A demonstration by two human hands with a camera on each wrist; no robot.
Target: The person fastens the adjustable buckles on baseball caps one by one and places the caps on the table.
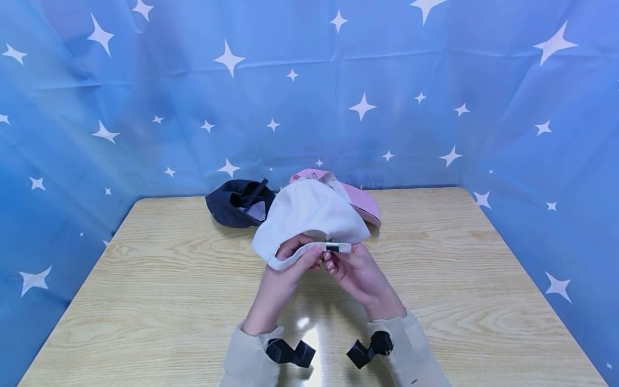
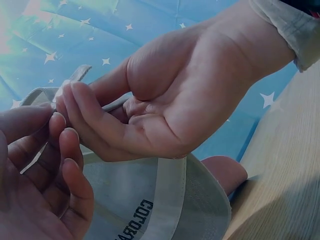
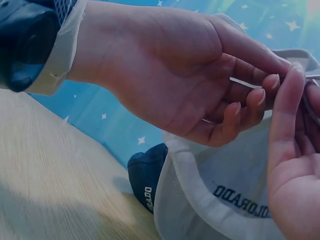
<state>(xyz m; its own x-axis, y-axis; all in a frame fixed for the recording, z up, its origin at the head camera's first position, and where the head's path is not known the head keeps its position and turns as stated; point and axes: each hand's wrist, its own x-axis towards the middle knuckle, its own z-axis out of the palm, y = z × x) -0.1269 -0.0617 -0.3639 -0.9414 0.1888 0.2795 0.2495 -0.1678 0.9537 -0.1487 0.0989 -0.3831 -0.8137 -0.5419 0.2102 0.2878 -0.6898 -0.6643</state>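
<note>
A white baseball cap (image 1: 314,207) is held up over the table, its back opening and strap turned toward me. The left hand (image 1: 294,259) pinches the back strap (image 1: 303,250) between thumb and fingers, some of them inside the opening. Close beside it, the right hand (image 1: 359,273) pinches the strap's end near the metal buckle (image 1: 332,247). In both wrist views the fingertips of the two hands meet at the strap, hiding part of it. Dark lettering (image 2: 139,220) shows in the cap's interior.
Behind the white cap, a navy cap (image 1: 227,207) lies to the left and a pink cap (image 1: 361,203) to the right, both on the wooden table (image 1: 169,301). A blue star-patterned cloth (image 1: 300,107) hangs along the table's back and sides.
</note>
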